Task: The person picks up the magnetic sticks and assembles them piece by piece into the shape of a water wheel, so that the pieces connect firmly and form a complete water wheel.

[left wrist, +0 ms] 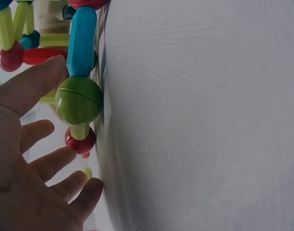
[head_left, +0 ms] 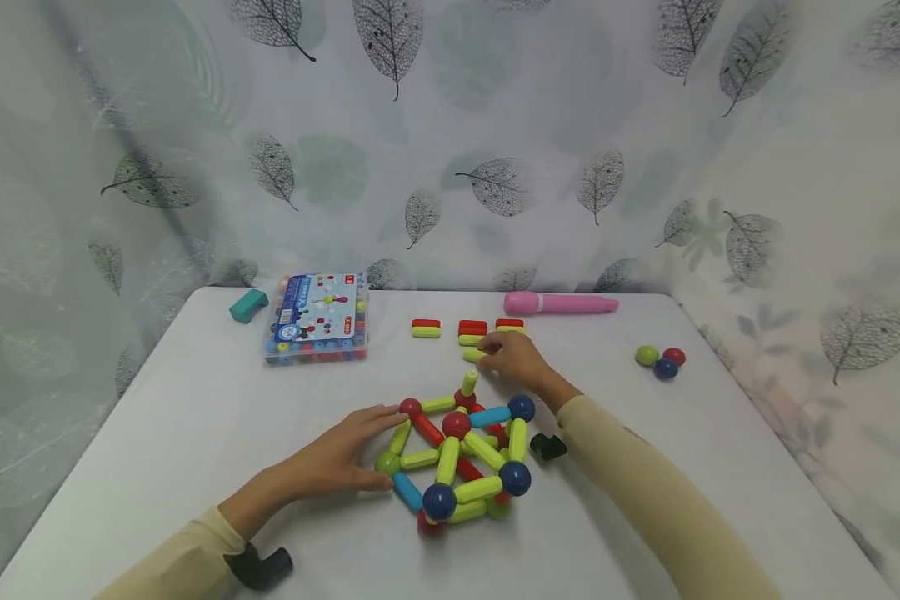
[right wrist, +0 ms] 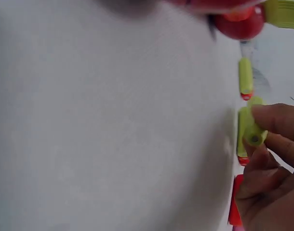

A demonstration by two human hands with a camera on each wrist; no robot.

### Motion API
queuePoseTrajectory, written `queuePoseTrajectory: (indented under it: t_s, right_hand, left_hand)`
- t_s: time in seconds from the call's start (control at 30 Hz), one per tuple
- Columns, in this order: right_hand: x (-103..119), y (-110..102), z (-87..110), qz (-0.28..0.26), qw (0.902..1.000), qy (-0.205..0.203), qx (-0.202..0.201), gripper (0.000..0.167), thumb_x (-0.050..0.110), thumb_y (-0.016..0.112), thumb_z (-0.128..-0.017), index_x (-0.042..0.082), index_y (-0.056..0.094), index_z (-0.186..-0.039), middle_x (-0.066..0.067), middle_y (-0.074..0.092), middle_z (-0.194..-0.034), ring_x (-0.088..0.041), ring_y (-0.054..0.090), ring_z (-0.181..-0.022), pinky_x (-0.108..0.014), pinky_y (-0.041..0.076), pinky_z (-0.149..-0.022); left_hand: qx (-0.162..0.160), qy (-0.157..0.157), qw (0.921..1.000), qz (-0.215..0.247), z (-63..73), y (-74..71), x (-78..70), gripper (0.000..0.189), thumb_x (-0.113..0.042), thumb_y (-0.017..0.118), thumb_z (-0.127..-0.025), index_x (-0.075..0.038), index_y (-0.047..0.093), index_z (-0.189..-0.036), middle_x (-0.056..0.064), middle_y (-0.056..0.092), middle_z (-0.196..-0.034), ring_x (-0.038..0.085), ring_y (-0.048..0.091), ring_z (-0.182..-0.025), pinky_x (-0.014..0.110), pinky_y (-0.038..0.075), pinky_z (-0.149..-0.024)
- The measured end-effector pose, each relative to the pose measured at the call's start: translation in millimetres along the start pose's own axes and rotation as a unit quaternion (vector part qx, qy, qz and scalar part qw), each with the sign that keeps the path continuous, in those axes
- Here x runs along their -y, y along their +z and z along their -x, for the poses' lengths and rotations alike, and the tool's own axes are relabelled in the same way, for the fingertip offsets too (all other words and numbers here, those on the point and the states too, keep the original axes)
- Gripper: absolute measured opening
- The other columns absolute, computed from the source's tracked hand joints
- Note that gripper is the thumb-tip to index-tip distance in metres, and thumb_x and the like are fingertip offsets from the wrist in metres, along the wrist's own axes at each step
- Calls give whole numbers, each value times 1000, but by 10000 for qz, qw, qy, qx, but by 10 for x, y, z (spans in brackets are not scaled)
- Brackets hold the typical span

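A structure (head_left: 448, 451) of magnetic sticks and balls in yellow-green, blue and red stands on the white table. My left hand (head_left: 339, 454) is beside its left side, fingers spread, near the green ball (left wrist: 79, 100); whether it touches is hard to tell. In the left wrist view a blue stick (left wrist: 82, 42) joins that ball. My right hand (head_left: 512, 358), behind the structure, pinches a yellow-green magnetic stick (right wrist: 255, 124) between thumb and fingers. Close to it lie red and yellow-green sticks (head_left: 426, 328) in small groups. One yellow-green stick (head_left: 469, 382) points upward from a red ball.
A clear box (head_left: 316, 317) of parts and a teal block (head_left: 249, 306) are at the back left. A pink tube-shaped object (head_left: 562, 303) lies along the back edge. At the right sit a green ball (head_left: 647, 356), a red ball (head_left: 673, 357) and a blue ball (head_left: 666, 369).
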State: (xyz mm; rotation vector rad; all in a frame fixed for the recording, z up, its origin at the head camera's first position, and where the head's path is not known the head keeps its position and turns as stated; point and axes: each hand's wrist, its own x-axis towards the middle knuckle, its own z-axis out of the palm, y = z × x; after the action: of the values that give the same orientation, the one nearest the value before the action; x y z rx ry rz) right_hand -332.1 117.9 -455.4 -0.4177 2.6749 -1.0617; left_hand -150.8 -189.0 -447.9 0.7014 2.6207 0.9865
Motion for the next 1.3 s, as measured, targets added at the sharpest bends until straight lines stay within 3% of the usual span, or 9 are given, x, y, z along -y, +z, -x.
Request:
queuePoseTrajectory:
  t_s: [0.1,0.17,0.4,0.5,0.57,0.67,0.97,1.07,1.3]
  right_hand:
    - [-32,-94,125,-772,9966,210,185,39,26,69,-97,12,67,-134,-7,64,-116,-24,56,-105,-31,55,-82]
    - [-29,-167,240,-1605,9855,450,323,44,27,65,-100,12,61,-141,-9,59,-115,-23,53,-98,-26,50,-74]
    - [28,-332,572,-4135,9017,1008,756,36,23,62,-101,9,54,-134,-3,56,-98,-13,42,-66,-20,31,-51]
    - [52,-332,652,-4574,8783,964,1006,22,23,60,-102,11,56,-121,0,64,-98,-10,43,-61,-18,31,-48]
    - [76,-320,692,-4708,8702,895,1147,12,21,59,-103,12,57,-111,-1,67,-98,-10,43,-58,-17,31,-47]
    - [133,-295,728,-4583,8755,742,1340,8,21,60,-102,13,59,-103,-1,68,-97,-10,44,-58,-18,32,-47]
    - [339,-282,716,-3171,9292,188,1889,21,25,67,-94,9,63,-106,-13,66,-97,-23,61,-82,-33,54,-81]
    - [425,-292,723,-2870,9335,56,2150,23,27,68,-94,8,64,-107,-13,70,-99,-25,68,-87,-34,58,-83]
    - [521,-315,754,-2771,9253,33,2590,27,27,66,-98,5,67,-114,-10,75,-106,-30,72,-106,-39,58,-96]
  left_hand:
    - [5,16,10000,2,-7,7,8,86,-38,85,-82,-21,44,-155,10,41,-160,40,32,-149,65,37,-112]
    - [10,37,10000,-20,-11,9,14,85,-39,85,-83,-21,44,-155,10,41,-160,40,32,-149,65,37,-112]
    - [-28,34,9999,-123,-10,-6,30,84,-39,84,-83,-18,45,-154,10,42,-159,40,33,-148,65,35,-113]
    - [-14,-27,9999,-96,-10,-4,33,84,-38,84,-83,-18,45,-154,10,42,-159,41,33,-148,65,36,-113]
    - [-5,-52,10000,-85,-13,-2,29,83,-38,84,-83,-19,45,-154,10,42,-159,40,33,-149,65,36,-113]
    - [-6,-80,9999,-73,-18,-3,20,83,-38,85,-83,-19,46,-154,10,42,-159,40,32,-149,65,36,-113]
    - [-32,-46,9999,-132,-39,-12,-15,82,-34,85,-83,-19,46,-154,9,42,-159,40,33,-149,63,36,-113]
    - [-42,-54,9999,-142,-47,-14,-24,81,-33,85,-83,-19,47,-153,9,42,-159,40,33,-149,63,36,-113]
    - [-32,-55,9999,-149,-56,-11,-39,81,-33,85,-83,-18,47,-153,10,42,-159,40,33,-148,63,37,-113]
